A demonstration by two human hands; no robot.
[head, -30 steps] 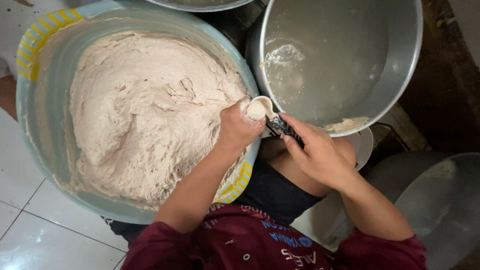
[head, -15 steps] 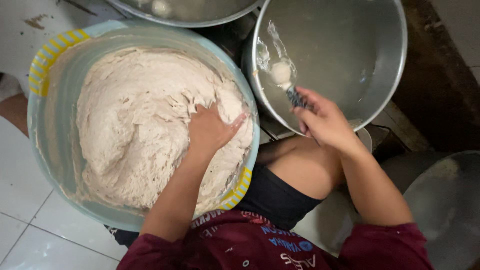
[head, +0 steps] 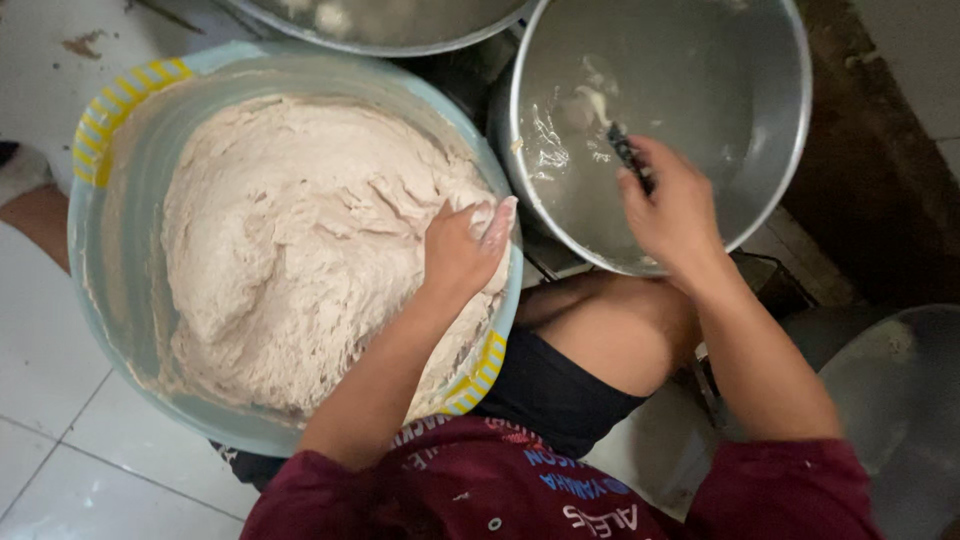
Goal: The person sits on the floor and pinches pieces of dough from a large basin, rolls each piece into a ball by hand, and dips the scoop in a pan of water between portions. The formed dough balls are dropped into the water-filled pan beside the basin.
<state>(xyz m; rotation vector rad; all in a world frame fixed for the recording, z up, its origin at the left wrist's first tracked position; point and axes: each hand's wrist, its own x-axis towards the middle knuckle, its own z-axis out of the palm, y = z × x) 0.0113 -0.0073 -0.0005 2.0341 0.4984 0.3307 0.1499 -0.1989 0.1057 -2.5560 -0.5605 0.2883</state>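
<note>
Dough lies under the left hand, fingers pressed on its right edge; right hand clenches a scraper inside the steel bowl.

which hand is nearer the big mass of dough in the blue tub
Left. The left hand rests on the dough at its right edge; the right hand is apart, over the metal pot, gripping a dark utensil.
</note>
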